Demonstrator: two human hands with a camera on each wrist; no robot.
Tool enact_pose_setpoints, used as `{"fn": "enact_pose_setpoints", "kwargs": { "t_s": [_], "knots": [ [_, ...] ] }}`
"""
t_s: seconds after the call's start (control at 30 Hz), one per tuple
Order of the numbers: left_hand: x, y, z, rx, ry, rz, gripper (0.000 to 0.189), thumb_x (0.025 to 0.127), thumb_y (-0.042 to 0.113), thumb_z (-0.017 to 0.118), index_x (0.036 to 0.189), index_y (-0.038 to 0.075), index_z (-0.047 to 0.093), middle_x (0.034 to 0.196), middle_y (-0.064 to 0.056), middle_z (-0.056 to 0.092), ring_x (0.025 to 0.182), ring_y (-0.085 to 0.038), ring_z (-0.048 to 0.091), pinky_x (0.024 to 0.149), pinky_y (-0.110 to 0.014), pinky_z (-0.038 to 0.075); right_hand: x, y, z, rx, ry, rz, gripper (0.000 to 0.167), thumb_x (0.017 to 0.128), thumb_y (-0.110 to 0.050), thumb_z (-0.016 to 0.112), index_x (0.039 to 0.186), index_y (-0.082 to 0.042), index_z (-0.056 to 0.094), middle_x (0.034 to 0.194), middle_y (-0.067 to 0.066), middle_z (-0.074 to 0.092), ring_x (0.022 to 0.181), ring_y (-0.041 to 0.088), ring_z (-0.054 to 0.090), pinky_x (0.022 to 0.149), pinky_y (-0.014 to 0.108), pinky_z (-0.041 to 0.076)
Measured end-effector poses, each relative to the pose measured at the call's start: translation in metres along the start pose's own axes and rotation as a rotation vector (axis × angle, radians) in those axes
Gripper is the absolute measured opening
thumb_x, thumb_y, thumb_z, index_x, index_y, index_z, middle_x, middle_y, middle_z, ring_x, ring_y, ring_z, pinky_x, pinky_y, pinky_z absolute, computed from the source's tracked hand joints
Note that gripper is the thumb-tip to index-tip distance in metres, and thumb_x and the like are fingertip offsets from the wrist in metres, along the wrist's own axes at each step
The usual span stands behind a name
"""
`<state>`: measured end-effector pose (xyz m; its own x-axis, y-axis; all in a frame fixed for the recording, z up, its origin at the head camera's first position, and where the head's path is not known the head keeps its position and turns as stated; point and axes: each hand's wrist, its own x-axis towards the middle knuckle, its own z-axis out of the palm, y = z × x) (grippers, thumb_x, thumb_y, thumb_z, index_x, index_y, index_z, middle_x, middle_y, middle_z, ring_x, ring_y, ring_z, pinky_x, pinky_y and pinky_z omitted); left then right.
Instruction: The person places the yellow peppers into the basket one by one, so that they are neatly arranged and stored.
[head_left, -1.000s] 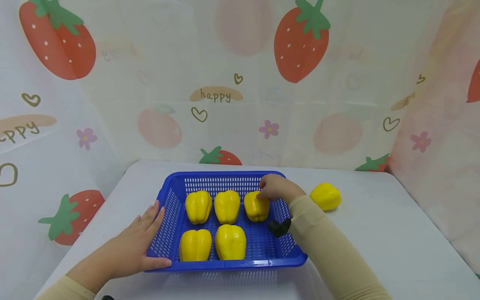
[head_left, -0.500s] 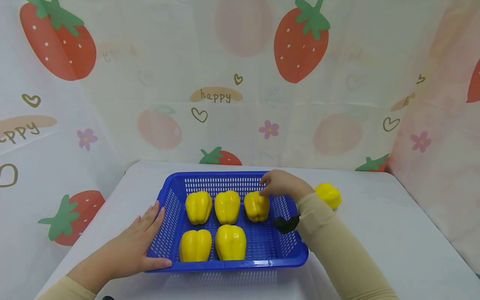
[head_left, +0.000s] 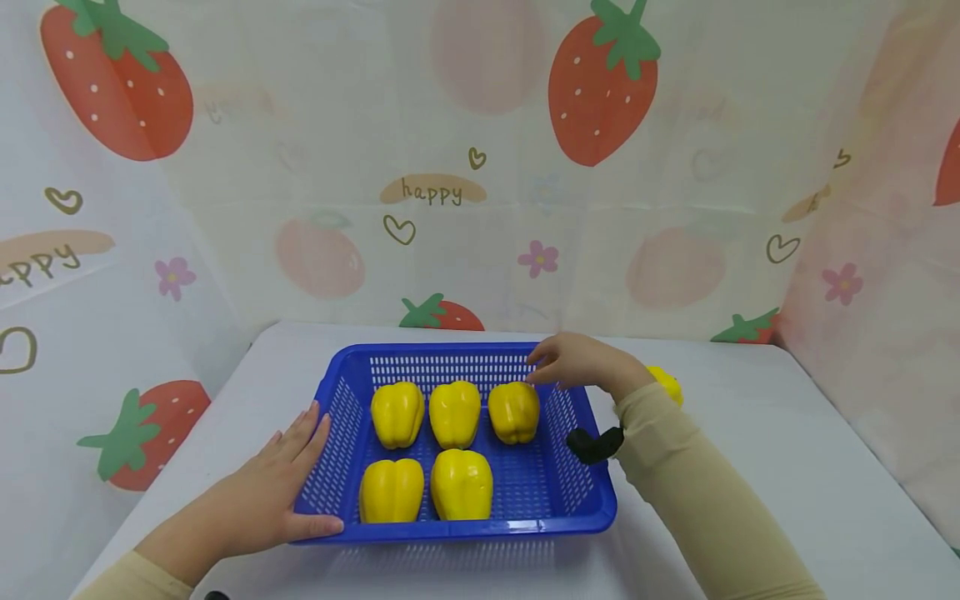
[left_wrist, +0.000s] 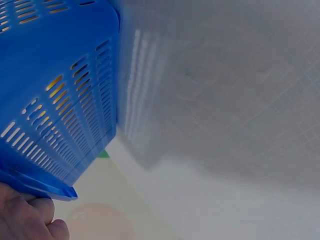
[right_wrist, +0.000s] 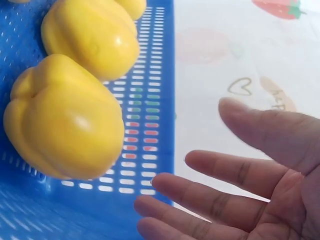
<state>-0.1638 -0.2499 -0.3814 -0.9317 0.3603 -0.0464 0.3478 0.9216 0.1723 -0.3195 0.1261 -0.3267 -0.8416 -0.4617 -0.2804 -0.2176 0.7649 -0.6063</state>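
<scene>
Several yellow bell peppers stand in a blue plastic basket (head_left: 525, 527), a row of three at the back and two in front. The back right bell pepper (head_left: 514, 412) is nearest to my right hand (head_left: 581, 362), which hovers over the basket's far right corner. In the right wrist view that hand's fingers are spread and hold nothing, apart from the near bell pepper (right_wrist: 67, 120). My left hand (head_left: 281, 479) rests on the basket's left rim, fingers extended and thumb along the front corner. The left wrist view shows only its curled-looking fingertips below the rim.
Another yellow bell pepper (head_left: 666, 385) lies on the white table (head_left: 780, 450) right of the basket, mostly hidden behind my right wrist. A dark strap end (head_left: 595, 446) hangs off that wrist. Strawberry-printed sheets (head_left: 435, 108) enclose the table at the back and sides.
My right hand has let go of the back right bell pepper and moved up and to the right. The bell pepper stays in place. My left hand has not moved.
</scene>
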Motion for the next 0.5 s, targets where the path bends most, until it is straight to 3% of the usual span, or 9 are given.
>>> {"fn": "enact_pose_setpoints", "kwargs": {
  "t_s": [0.5],
  "knots": [
    [0.000, 0.000, 0.000, 0.006, -0.003, 0.002, 0.118, 0.065, 0.081, 0.046, 0.146, 0.002, 0.012, 0.152, -0.018, 0.005, 0.138, -0.035, 0.011, 0.105, -0.057, 0.018, -0.024, 0.016, -0.024, 0.102, 0.010, -0.036, 0.040, 0.089, -0.029, 0.060, 0.122, -0.008, 0.055, 0.117, 0.010, 0.059, 0.106, 0.030, 0.057, 0.083, 0.037, 0.051]
  ]
}}
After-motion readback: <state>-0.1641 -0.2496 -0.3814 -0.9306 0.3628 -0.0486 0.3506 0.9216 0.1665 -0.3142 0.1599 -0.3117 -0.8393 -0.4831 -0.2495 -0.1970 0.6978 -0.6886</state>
